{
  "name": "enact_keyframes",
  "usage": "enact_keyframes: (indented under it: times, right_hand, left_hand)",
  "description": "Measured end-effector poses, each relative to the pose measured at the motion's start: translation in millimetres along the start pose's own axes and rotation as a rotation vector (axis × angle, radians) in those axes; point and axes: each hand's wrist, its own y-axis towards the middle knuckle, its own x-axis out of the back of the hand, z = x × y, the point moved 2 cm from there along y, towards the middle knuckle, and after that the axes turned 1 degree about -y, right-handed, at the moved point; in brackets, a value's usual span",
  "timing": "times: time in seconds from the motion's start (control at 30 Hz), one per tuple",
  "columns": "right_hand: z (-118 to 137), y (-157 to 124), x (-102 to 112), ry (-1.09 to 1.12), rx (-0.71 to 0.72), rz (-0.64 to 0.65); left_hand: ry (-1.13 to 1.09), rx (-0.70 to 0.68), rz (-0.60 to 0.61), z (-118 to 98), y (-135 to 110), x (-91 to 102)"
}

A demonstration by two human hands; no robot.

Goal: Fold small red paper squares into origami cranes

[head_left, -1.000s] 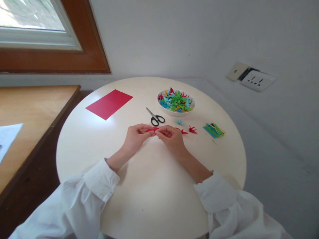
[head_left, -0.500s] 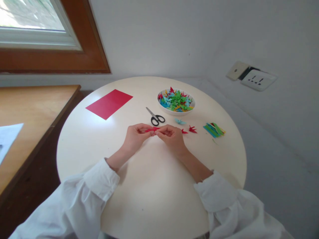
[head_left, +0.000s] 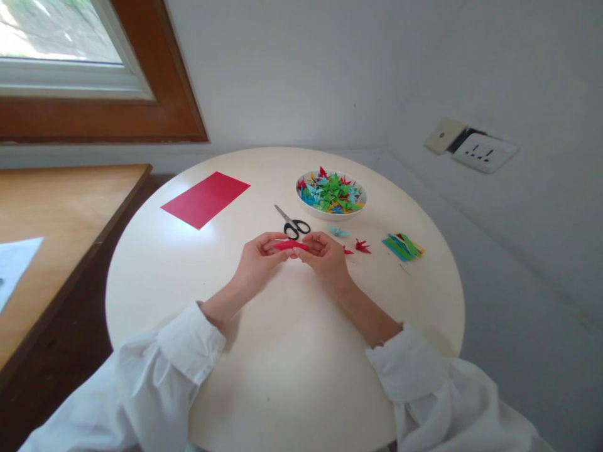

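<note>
My left hand (head_left: 257,258) and my right hand (head_left: 325,257) meet over the middle of the round cream table (head_left: 282,351). Both pinch one small folded piece of red paper (head_left: 291,245) between their fingertips, just above the tabletop. Black-handled scissors (head_left: 293,222) lie just beyond my fingers. Two small red folded figures (head_left: 358,247) and a pale blue one (head_left: 338,231) lie on the table to the right of my right hand.
A white bowl (head_left: 331,196) heaped with small coloured paper figures stands at the back. A red sheet (head_left: 205,198) lies at the back left, and coloured paper strips (head_left: 403,246) at the right. A wooden desk (head_left: 51,226) adjoins the left side; wall sockets (head_left: 484,152) sit at the right.
The red piece between my fingers shows a longer, flatter face now. Both hands stay in the same place, and the view has shifted slightly.
</note>
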Motion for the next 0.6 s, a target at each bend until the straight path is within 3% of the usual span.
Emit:
enact_keyframes:
  times: [0.17,0.4,0.6]
  right_hand:
    - [0.7,-3.0,-3.3,-0.022,0.002,0.014]
    - [-2.2,-1.4,-3.9,-0.067,0.012,0.068]
    - [1.8,-2.0,-2.9,-0.131,0.034,0.064]
  left_hand:
    - [-0.043,0.027,-0.025,2.1,0.6,0.5]
    - [0.182,-0.068,-0.033,-4.3,1.4,2.7]
    - [0.105,0.008,-0.026,2.3,0.6,1.5]
